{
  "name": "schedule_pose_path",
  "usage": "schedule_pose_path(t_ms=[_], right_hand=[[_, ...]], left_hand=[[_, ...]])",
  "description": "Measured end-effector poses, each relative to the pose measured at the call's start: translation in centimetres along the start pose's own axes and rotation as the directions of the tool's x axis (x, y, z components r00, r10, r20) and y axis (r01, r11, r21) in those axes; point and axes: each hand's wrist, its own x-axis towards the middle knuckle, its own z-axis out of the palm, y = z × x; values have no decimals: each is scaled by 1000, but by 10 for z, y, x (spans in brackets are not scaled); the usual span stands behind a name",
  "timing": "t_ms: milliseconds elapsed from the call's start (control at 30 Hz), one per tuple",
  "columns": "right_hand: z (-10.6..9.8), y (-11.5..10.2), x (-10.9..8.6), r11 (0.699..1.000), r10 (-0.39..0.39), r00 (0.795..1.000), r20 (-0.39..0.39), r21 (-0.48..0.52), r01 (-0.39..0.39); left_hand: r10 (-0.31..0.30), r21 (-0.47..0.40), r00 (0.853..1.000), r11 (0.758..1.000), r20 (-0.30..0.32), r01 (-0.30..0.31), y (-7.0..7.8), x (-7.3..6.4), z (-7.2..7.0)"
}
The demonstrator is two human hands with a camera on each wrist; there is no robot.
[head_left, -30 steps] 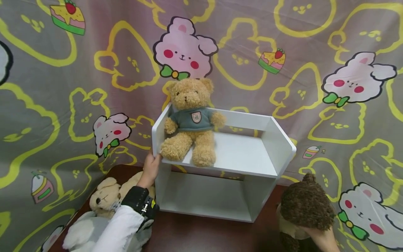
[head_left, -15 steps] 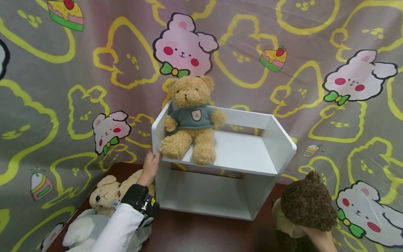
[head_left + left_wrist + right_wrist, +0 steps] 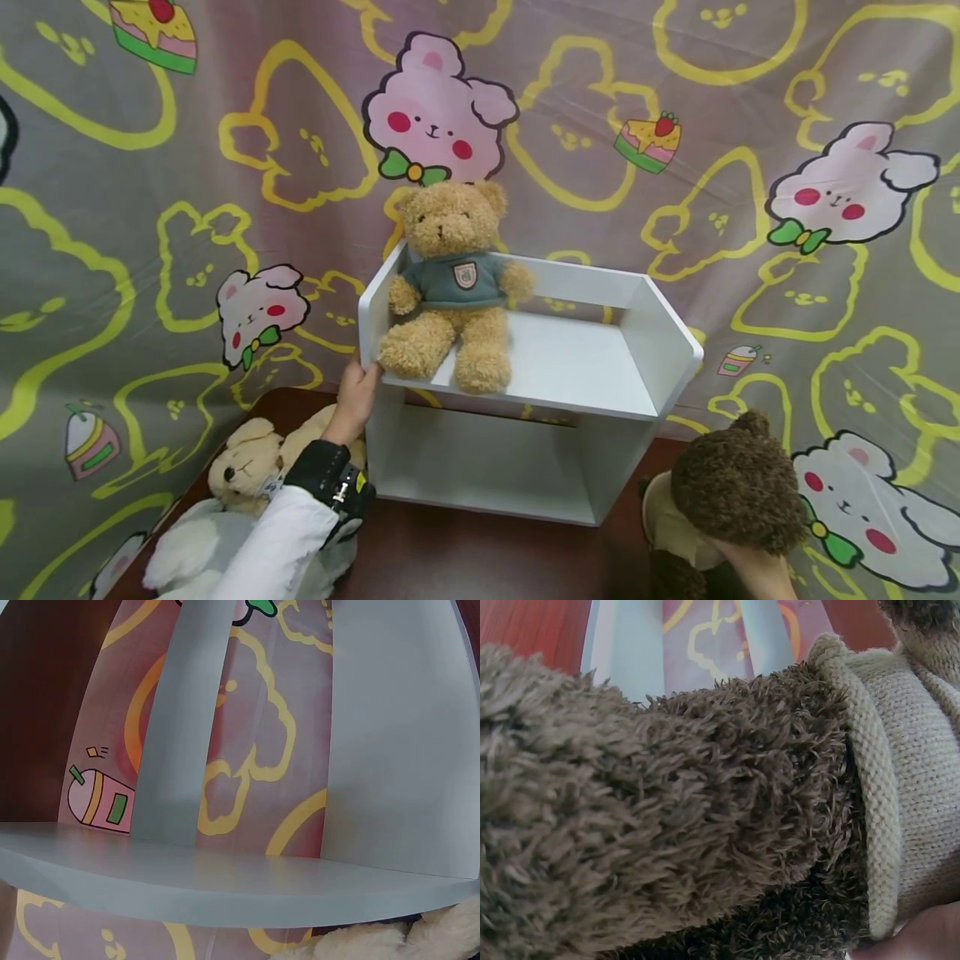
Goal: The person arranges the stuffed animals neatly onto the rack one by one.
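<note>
My left hand [image 3: 354, 402] holds the front edge of the left side panel of a white two-tier shelf [image 3: 585, 367]; some of its fingers are hidden there. On the upper tier, at the left end, sits a tan teddy bear [image 3: 453, 225] in a blue-green sweater. At the lower right my right hand [image 3: 757, 568] grips a dark brown teddy bear [image 3: 735, 487] by its body, apart from the shelf. In the right wrist view the beige knit sweater [image 3: 922, 772] on this bear shows, with part of the hand at the bottom corner.
A cream plush dog [image 3: 243, 467] and a grey-and-white plush toy [image 3: 198, 546] lie left of the shelf, beside my left arm. The shelf stands on a dark red-brown tabletop [image 3: 465, 554]. A patterned curtain [image 3: 585, 75] hangs close behind and at both sides.
The brown bear has shifted slightly left in my right hand's grip, and more of its sweater shows. My left hand stays on the shelf panel, and the tan bear has not moved.
</note>
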Motion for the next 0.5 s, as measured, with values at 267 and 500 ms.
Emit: schedule_pose_path(t_ms=[267, 500], right_hand=[[1, -2, -1, 1000, -11, 1000, -19, 29, 11], [2, -2, -3, 998, 7, 1000, -7, 64, -7]], left_hand=[[8, 3, 1000, 1000, 1, -8, 0, 0, 1], [-9, -11, 1000, 1000, -1, 9, 1, -1, 1]])
